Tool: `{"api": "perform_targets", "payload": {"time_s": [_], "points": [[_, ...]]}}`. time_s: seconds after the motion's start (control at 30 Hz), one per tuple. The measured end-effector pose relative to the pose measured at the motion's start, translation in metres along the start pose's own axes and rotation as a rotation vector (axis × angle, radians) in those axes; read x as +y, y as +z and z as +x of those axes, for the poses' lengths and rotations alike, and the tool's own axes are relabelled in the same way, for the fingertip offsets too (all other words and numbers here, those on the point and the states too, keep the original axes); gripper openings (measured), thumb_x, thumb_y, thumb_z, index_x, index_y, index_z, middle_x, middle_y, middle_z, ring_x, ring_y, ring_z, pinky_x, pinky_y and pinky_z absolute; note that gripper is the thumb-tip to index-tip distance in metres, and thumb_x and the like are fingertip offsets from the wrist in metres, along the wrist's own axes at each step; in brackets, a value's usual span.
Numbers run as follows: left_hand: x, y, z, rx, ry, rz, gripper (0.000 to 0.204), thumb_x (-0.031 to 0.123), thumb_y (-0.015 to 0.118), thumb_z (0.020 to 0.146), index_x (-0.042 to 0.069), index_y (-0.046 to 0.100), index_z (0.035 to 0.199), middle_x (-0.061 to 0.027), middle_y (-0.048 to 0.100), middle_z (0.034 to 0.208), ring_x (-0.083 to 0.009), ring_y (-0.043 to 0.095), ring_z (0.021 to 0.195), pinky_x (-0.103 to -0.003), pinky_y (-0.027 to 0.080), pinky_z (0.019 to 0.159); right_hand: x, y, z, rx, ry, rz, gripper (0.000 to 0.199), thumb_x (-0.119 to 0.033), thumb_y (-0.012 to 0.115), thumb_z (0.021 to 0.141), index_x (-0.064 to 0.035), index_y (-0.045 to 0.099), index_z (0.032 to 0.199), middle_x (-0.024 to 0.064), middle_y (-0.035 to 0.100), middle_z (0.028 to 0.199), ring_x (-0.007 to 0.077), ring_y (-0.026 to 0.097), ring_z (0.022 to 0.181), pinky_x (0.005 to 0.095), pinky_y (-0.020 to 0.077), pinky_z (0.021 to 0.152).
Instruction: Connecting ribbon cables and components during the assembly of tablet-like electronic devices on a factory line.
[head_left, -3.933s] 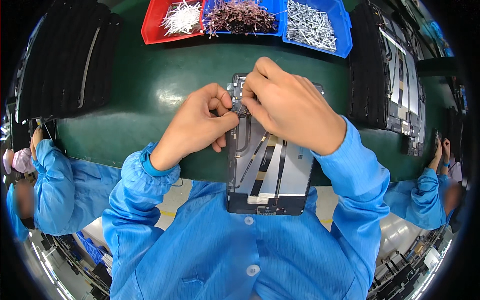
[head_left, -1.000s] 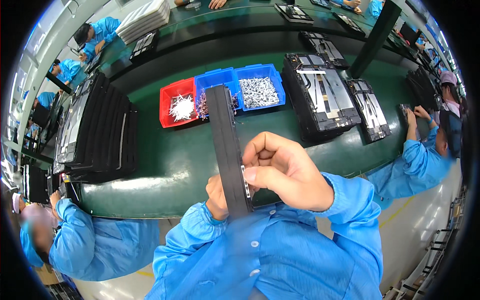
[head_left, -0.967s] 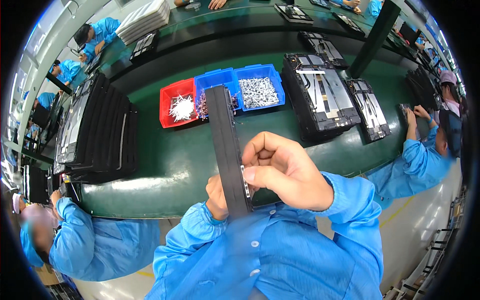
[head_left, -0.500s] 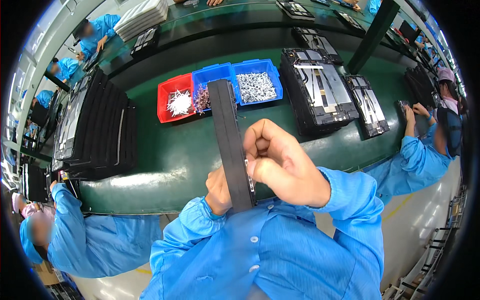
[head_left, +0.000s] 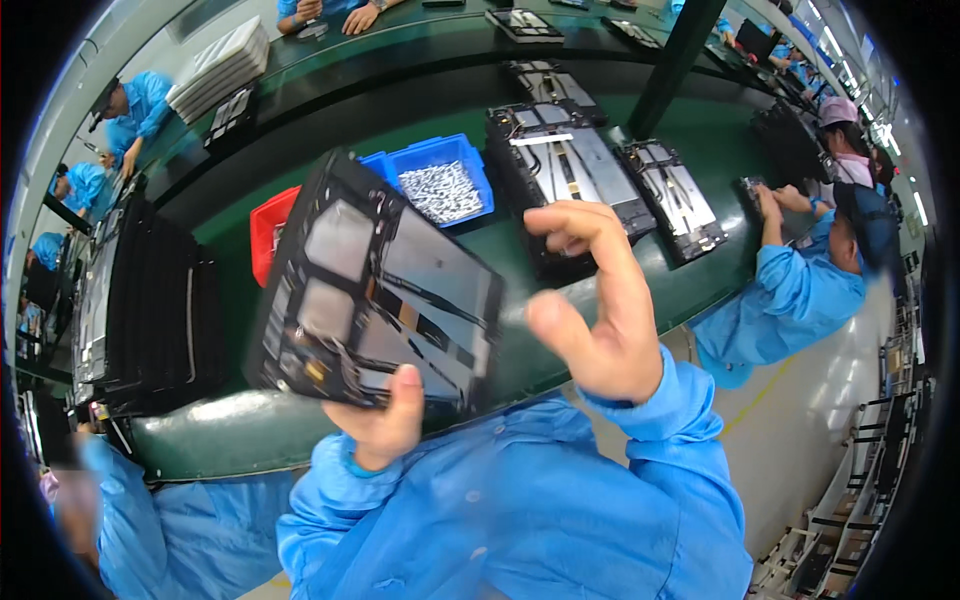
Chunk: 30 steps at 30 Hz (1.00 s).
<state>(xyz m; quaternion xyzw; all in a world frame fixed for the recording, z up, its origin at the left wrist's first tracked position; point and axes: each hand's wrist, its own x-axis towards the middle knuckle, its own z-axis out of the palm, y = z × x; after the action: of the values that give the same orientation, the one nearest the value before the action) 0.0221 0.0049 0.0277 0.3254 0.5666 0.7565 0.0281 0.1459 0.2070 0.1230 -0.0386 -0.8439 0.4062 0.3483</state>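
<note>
My left hand (head_left: 378,428) grips an opened tablet (head_left: 435,265) by its near edge, thumb on top and fingers underneath. The tablet is tilted above the bench, its inside facing up: grey panels, black ribbon cables and a black frame show, slightly blurred. My right hand (head_left: 605,320) hovers just right of the tablet, apart from it, with thumb and fingers spread and nothing seen between them. Behind the tablet are a red bin (head_left: 264,225), mostly covered, and a blue bin (head_left: 480,180) holding many small white pieces. A second blue bin is almost wholly hidden.
A tall stack of black tablets (head_left: 150,310) stands at left. Another stack (head_left: 575,170) and a single opened tablet (head_left: 672,205) lie at right on the green bench (head_left: 220,435). A dark post (head_left: 672,75) rises behind. Co-workers sit at both sides.
The tablet has turned from edge-on to showing its inside and moved left. My right hand has come off its side and opened. The view has shifted to the right.
</note>
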Motion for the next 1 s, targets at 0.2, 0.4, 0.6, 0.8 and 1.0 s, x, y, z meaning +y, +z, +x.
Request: {"api": "perform_targets", "payload": {"time_s": [0.2, 0.4, 0.6, 0.8, 1.0], "points": [[0.016, 0.077, 0.090, -0.138, -0.522, -0.499, 0.053, 0.018, 0.066, 0.090, 0.001, 0.052, 0.138, -0.0104, 0.070, 0.107, -0.0161, 0.069, 0.081, -0.027, 0.056, 0.060, 0.061, -0.040, -0.016, 0.072, 0.386, 0.400, 0.053, -0.007, 0.063, 0.103, 0.0048, 0.045, 0.152, 0.0108, 0.064, 0.135, 0.0165, 0.060, 0.124, 0.0303, 0.0482, 0.104], [-0.052, 0.149, 0.110, -0.464, -0.211, -0.142, 0.061, 0.038, 0.066, 0.100, -0.009, 0.050, 0.135, -0.0229, 0.070, 0.110, -0.0304, 0.070, 0.093, -0.038, 0.055, 0.072, 0.120, -0.112, 0.012, 0.233, 0.581, 0.374, 0.047, -0.016, 0.064, 0.105, 0.0062, 0.054, 0.144, 0.0102, 0.070, 0.125, 0.0134, 0.068, 0.107, 0.0256, 0.0539, 0.093], [-0.071, 0.169, 0.112, -0.462, -0.025, 0.323, 0.074, 0.027, 0.057, 0.103, -0.029, 0.029, 0.142, -0.0367, 0.067, 0.092, -0.0483, 0.070, 0.086, -0.047, 0.056, 0.079, 0.163, -0.122, 0.032, 0.147, 0.651, 0.219, 0.044, -0.020, 0.062, 0.107, 0.0041, 0.056, 0.143, 0.0054, 0.070, 0.117, 0.0084, 0.064, 0.099, 0.0222, 0.0520, 0.087], [-0.069, 0.156, 0.111, -0.527, -0.113, 0.339, 0.075, 0.030, 0.056, 0.103, -0.031, 0.030, 0.140, -0.0344, 0.066, 0.080, -0.0485, 0.069, 0.074, -0.051, 0.055, 0.072, 0.186, -0.130, 0.028, -0.073, 0.571, -0.192, 0.051, -0.028, 0.062, 0.106, 0.0033, 0.054, 0.146, 0.0037, 0.066, 0.112, 0.0107, 0.059, 0.093, 0.0259, 0.0499, 0.086], [-0.077, 0.139, 0.115, -0.643, -0.181, 0.327, 0.074, 0.034, 0.053, 0.106, -0.025, 0.032, 0.144, -0.0344, 0.067, 0.081, -0.0501, 0.068, 0.073, -0.054, 0.053, 0.070, 0.247, -0.156, 0.108, 0.161, 0.922, 0.130, 0.051, -0.042, 0.059, 0.107, 0.0008, 0.062, 0.134, 0.0127, 0.067, 0.117, 0.0169, 0.063, 0.097, 0.0316, 0.0544, 0.084]]}}
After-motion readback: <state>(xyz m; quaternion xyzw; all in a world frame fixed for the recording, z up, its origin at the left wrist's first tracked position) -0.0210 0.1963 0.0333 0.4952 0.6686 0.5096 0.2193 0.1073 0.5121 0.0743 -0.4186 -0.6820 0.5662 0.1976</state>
